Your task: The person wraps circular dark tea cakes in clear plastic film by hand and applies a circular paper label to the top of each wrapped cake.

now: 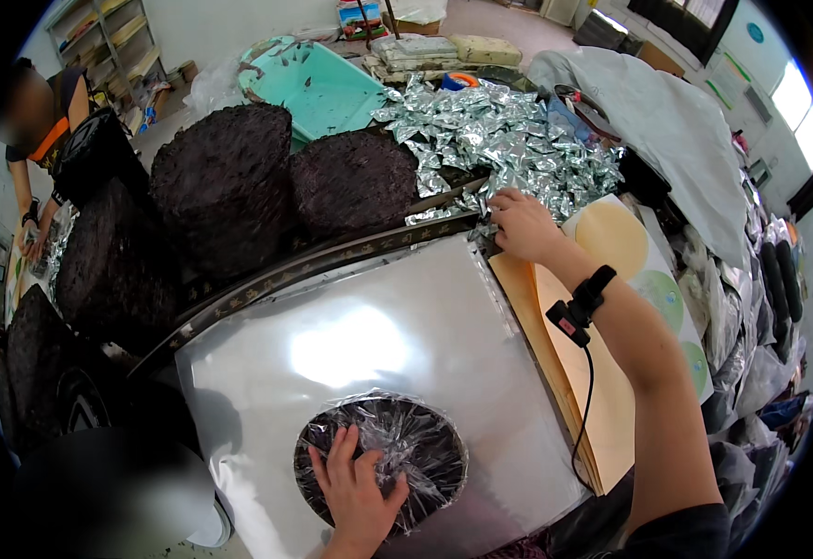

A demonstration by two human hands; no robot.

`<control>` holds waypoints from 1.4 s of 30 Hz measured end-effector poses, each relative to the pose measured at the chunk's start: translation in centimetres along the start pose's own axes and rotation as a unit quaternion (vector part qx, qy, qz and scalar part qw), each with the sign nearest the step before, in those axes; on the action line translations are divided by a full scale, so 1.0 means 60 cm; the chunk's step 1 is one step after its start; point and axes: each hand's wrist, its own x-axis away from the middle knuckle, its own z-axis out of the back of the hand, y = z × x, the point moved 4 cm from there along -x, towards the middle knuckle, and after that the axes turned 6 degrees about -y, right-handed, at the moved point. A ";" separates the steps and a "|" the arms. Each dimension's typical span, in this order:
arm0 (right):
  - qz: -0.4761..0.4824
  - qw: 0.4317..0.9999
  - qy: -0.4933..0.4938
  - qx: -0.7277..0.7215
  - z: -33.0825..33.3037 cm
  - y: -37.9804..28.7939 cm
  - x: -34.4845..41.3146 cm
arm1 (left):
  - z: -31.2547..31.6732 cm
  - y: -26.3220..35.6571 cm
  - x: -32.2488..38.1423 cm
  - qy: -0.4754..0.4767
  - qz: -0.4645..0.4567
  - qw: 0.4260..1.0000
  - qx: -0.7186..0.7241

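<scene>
A round, dark disc wrapped in clear plastic film (434, 454) lies on a stack of silvery foil sheets (252, 377). My left hand (357, 482) rests on top of the disc with its fingers spread. My right hand (525, 227) reaches to the near edge of a heap of small, crumpled silver foil pieces (504, 133), beyond the sheets' far corner. Its fingertips are at the foil, and whether they hold a piece is not clear. Brown paper sheets (574, 370) lie to the right of the foil stack, under my right forearm. A device with a cable is strapped to my right wrist.
Large dark, compressed blocks (221, 185) (354, 178) stand beyond a dark printed strip (336, 255). Behind them is a turquoise plastic tub (329, 91). Round stickers (612, 241) on a sheet lie at right, near plastic bags (756, 363). Another person (46, 133) works at far left.
</scene>
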 end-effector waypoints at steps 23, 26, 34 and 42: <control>0.269 0.931 0.115 -0.218 0.080 -0.484 0.350 | 0.001 0.000 0.002 0.070 -0.032 0.997 -0.028; 0.242 0.928 0.054 -0.279 0.122 -0.446 0.376 | 0.002 0.001 0.008 0.080 -0.035 0.996 -0.033; 0.035 0.939 0.025 -0.341 0.080 -0.295 0.385 | 0.006 0.011 0.006 0.052 -0.023 0.996 -0.062; -0.251 0.940 0.230 0.005 -0.088 0.097 0.539 | -0.002 0.018 0.002 0.047 -0.040 0.996 -0.060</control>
